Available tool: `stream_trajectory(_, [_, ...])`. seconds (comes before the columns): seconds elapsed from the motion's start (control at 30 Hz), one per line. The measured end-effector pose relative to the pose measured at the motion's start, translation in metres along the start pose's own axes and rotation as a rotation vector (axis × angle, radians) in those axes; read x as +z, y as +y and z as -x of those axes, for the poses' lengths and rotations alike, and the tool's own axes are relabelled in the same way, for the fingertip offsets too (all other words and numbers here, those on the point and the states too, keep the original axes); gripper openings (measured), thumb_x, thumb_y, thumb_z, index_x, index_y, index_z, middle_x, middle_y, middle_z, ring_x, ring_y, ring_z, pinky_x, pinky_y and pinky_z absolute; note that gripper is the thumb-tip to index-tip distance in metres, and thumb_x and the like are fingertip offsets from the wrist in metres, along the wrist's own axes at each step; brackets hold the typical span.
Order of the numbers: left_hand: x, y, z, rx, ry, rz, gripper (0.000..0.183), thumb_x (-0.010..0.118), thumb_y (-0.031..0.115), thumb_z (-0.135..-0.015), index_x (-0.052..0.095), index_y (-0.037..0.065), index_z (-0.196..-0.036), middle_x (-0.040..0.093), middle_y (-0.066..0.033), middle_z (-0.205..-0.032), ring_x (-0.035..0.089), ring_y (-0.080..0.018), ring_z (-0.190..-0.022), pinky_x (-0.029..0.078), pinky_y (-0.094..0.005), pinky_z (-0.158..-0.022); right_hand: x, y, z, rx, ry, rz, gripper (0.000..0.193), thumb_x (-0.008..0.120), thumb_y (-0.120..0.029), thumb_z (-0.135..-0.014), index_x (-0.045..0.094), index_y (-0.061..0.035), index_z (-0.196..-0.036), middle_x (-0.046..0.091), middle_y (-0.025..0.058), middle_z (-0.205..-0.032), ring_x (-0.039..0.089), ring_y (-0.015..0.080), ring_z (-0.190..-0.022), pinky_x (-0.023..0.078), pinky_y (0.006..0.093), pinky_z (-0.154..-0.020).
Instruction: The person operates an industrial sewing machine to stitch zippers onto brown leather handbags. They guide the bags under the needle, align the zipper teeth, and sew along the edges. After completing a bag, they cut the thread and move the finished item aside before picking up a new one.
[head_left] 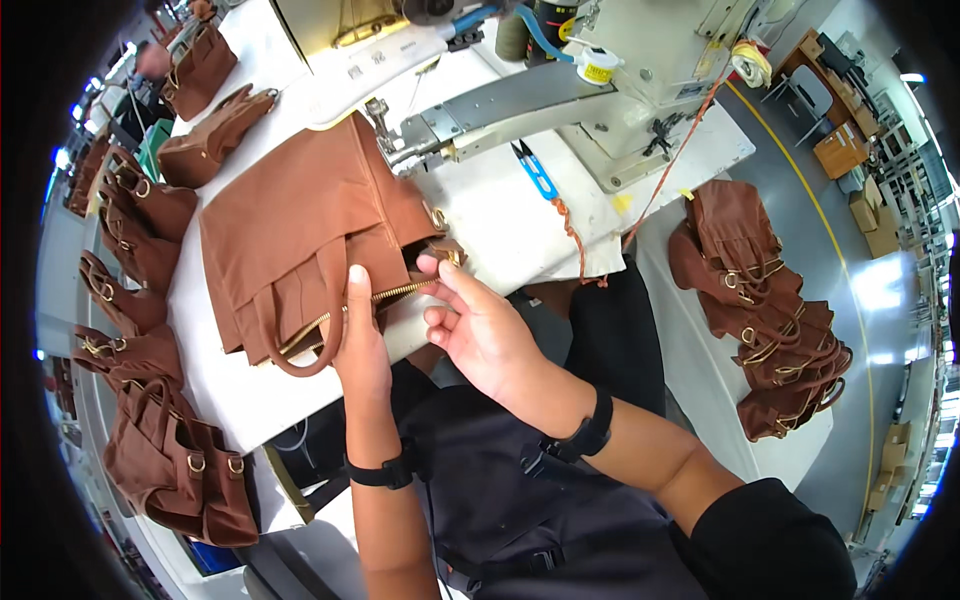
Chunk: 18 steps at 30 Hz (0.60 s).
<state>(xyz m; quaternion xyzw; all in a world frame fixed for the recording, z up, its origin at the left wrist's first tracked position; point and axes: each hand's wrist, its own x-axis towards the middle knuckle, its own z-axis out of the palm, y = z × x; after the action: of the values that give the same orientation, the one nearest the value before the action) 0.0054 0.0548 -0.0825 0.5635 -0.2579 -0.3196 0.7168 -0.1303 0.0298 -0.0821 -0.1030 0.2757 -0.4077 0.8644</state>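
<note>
A brown handbag (290,215) lies tilted on the white table under the arm of a sewing machine (500,110). My left hand (362,345) grips its open edge beside a rolled handle, thumb on top; the other fingers are hidden beneath the leather. A gold-toothed zipper (395,291) runs along the mouth toward my right hand (480,325). The fingers of that hand are curled, with thumb and forefinger closed at the zipper's end, next to a gold metal fitting (455,257). Exactly what they pinch is partly covered.
Several brown bags (150,230) line the table's left side, and a pile of similar bags (755,310) sits on a white surface at right. Blue thread snips (535,170) lie beyond the handbag, near an orange cord (572,235). A thread cone (552,30) stands behind.
</note>
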Motion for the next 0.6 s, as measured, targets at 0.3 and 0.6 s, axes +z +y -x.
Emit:
stream_trajectory(0.3, [0.012,0.013,-0.014,-0.256,-0.273,0.382,0.037,0.057,0.032,-0.111,0.062,0.003,-0.134,0.074,-0.0133,-0.117,0.071,-0.0183,-0.102,0.058,-0.0347,-0.092,0.017,-0.021,-0.006,-0.247,0.008,0.411,0.025,0.065,-0.025,-0.106,0.072,-0.0023,-0.098,0.070,0.0043,-0.080,0.063,0.0098,-0.062,0.048,0.0234,-0.055])
stream_trajectory(0.6, [0.027,0.062,-0.016,-0.099,0.068,-0.409,0.049,0.054,0.043,-0.111,0.073,-0.002,-0.115,0.076,-0.0090,-0.101,0.070,-0.0154,-0.083,0.057,-0.0307,-0.082,0.043,-0.021,-0.045,-0.353,0.040,0.615,0.031,0.066,-0.025,-0.104,0.068,-0.0001,-0.085,0.062,0.0021,-0.065,0.057,0.0087,-0.050,0.043,0.0247,-0.047])
